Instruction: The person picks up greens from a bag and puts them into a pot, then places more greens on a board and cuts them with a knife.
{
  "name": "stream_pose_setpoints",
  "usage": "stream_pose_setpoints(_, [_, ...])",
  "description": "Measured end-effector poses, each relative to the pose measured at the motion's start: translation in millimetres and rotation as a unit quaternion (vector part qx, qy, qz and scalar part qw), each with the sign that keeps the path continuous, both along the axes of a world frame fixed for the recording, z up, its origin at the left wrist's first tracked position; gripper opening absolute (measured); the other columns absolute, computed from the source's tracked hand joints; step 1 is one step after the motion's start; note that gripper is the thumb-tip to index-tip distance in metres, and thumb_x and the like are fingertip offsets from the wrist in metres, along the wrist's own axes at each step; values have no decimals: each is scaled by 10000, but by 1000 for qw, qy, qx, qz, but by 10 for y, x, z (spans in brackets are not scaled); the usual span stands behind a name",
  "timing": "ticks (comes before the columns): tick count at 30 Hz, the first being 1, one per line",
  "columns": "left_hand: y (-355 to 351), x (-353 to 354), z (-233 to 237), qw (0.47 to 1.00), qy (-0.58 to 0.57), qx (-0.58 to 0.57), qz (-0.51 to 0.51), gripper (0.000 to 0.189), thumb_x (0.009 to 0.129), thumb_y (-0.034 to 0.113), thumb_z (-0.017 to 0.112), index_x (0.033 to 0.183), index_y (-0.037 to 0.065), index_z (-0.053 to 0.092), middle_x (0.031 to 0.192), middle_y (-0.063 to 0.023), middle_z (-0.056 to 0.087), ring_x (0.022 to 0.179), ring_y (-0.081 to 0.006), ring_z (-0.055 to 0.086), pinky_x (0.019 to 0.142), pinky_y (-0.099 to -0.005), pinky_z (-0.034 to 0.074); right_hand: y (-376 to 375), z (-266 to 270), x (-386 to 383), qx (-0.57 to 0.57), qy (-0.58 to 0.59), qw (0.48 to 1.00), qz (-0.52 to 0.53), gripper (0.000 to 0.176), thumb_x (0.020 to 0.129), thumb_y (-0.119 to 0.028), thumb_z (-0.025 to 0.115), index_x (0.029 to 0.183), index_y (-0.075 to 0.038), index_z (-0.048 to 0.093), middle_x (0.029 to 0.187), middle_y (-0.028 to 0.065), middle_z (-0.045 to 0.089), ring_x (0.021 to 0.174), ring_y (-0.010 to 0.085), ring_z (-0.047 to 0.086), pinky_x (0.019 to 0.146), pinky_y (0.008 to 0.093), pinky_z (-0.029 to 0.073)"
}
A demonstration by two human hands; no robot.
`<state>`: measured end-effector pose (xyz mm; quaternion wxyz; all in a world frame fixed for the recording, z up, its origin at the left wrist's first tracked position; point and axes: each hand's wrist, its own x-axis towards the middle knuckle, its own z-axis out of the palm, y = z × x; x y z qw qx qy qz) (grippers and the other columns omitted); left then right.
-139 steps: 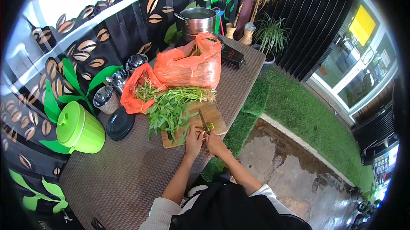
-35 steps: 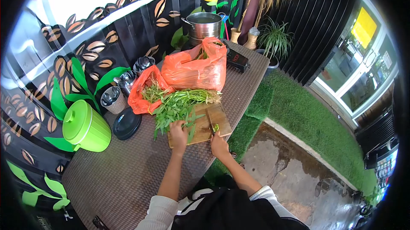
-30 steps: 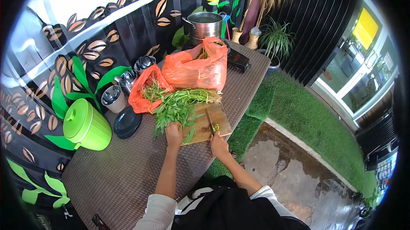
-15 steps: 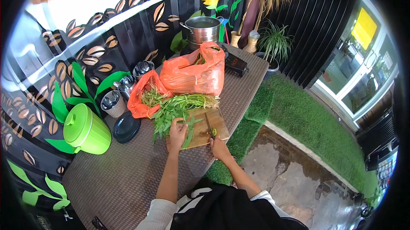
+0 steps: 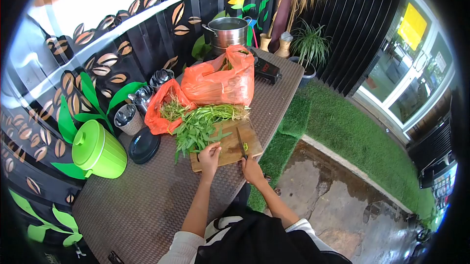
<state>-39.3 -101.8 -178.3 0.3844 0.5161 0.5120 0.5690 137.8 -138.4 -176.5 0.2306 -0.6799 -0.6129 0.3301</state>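
A wooden cutting board (image 5: 229, 154) lies near the table's right edge. My right hand (image 5: 252, 169) is closed around the handle of a knife (image 5: 240, 141), whose blade points away across the board. Small yellow-green cut pieces (image 5: 246, 146) sit beside the blade. Over the board's left part is my left hand (image 5: 209, 160), its fingers bent together at the edge of the leafy greens (image 5: 193, 134); what they hold, if anything, is too small to tell. The greens spread over the board's far left side, stems toward the right.
Beyond the greens stand a large orange plastic bag (image 5: 220, 80), a smaller orange bag (image 5: 155, 112) and a steel pot (image 5: 228, 31). Black plates (image 5: 144, 146), cutlery holders (image 5: 128, 119) and a green lidded bucket (image 5: 100, 150) stand to the left.
My left hand has moved slightly right and toward me. A long green leaf that hung below it over the board no longer shows there. The right hand keeps the knife.
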Motion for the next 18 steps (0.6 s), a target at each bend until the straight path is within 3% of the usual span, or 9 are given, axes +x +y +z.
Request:
stream_pose_setpoints(1, [-31,2,105,995,97,-27,11,147,825,72,662,952,-2,666,980,-121,639,847,-212,620,756,-310,498,-6,22,-16,0,1,1000,-2,384,956,-297,383,1065,72,377,752,337,587,718,484,592,644,561,471])
stream_pose_setpoints(2, [-62,26,210,995,96,-26,9,147,825,72,662,952,-2,666,980,-121,639,847,-212,620,756,-310,498,-10,47,-26,19,-40,999,-5,371,955,-297,386,1043,64,388,752,327,592,720,476,596,640,553,476])
stream_pose_setpoints(4, [-109,85,335,944,312,95,45,96,788,48,666,868,-4,681,894,-123,632,865,-271,586,788,-372,458,6,15,-16,37,-82,996,-9,359,954,-297,389,1022,56,399,752,316,597,722,468,601,636,544,481])
stream_pose_setpoints(7, [-25,163,281,928,339,151,-36,114,764,36,655,863,-15,677,836,-128,614,870,-309,552,800,-407,416,52,29,1,57,-107,993,-10,341,952,-296,391,1006,39,421,737,295,605,712,455,610,632,530,489])
stream_pose_setpoints(9, [30,231,164,918,354,167,-59,135,749,33,654,869,-26,675,817,-150,617,816,-306,580,738,-384,447,71,75,34,39,-127,991,-3,326,949,-296,395,1008,22,438,753,286,614,719,440,619,637,521,494])
stream_pose_setpoints(11, [43,311,79,959,252,56,-118,114,759,33,640,848,-28,675,819,-154,620,797,-313,588,735,-382,454,106,81,74,30,-140,990,-1,325,947,-300,399,1016,15,441,764,282,618,730,436,621,638,518,496])
stream_pose_setpoints(18, [69,420,-105,960,241,87,-109,125,770,33,633,875,-12,683,834,-150,625,802,-310,591,744,-375,458,117,214,184,12,-157,987,41,336,942,-305,411,1027,19,437,856,279,615,747,450,621,635,504,513])
